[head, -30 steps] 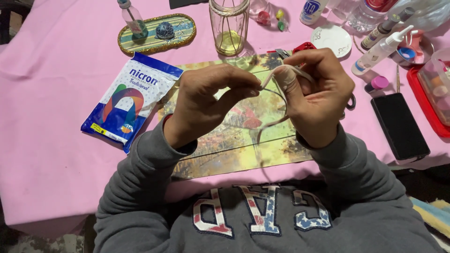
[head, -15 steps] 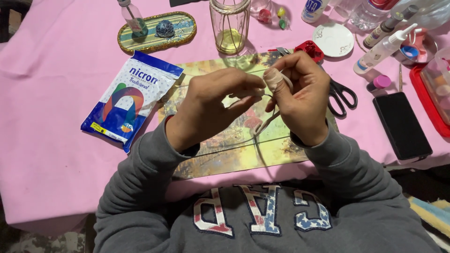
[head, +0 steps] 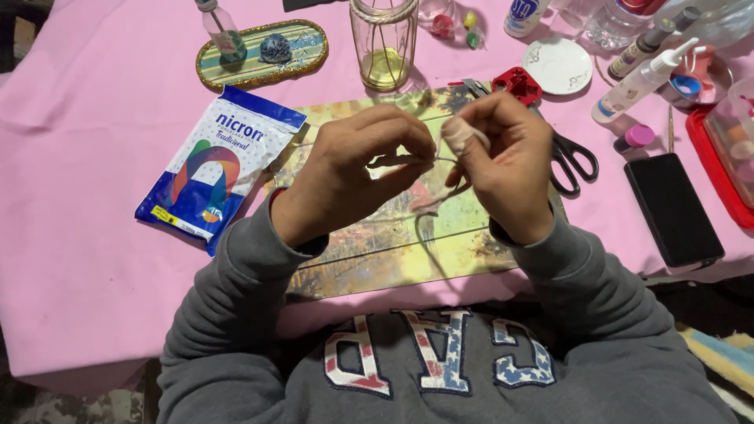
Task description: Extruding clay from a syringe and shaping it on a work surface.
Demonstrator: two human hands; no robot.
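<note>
My left hand [head: 353,177] and my right hand [head: 503,165] meet over a yellow-green printed mat [head: 377,251] on the pink tablecloth. Both pinch a thin pale cord [head: 436,200], which loops down between them toward the mat. The right forefinger has pale cord or tape wrapped around its tip. The fingertips hide how the cord ends. Grey sleeves cover both forearms.
A blue and white packet [head: 212,169] lies left of the mat. Behind stand a glass jar [head: 385,43] and an oval tray [head: 263,51] with a small bottle. Black scissors [head: 573,153], a dark phone [head: 673,208], a white dish [head: 558,67], glue bottles and a red tray lie right.
My hands have drawn closer together and shifted slightly left. The cord loop between them has shortened, and the right forefinger now shows its wrapped tip.
</note>
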